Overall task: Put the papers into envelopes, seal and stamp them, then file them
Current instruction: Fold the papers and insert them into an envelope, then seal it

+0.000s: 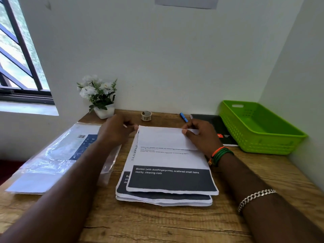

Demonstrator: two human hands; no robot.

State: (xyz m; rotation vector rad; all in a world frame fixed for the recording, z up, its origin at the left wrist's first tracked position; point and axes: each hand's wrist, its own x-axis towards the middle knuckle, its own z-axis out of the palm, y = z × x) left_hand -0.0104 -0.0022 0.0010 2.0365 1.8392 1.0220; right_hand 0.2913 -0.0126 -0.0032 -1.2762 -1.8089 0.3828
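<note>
A small stack of printed papers [166, 179] lies in the middle of the wooden desk [157, 223]. The top sheet [164, 137] has its far end folded toward me, its blank back showing. My right hand [201, 135] pinches the fold's right corner between thumb and fingers. My left hand [115, 130] is at the fold's left corner, with its fingertips touching the edge; it is slightly blurred. A clear plastic pack of white envelopes [57, 155] lies on the left of the desk.
A green plastic basket [259, 127] stands at the back right, beside a black notebook [220, 128]. A blue pen [183, 117] and a small tape roll [146, 115] lie by the wall. A white flower pot [100, 99] sits at the back left.
</note>
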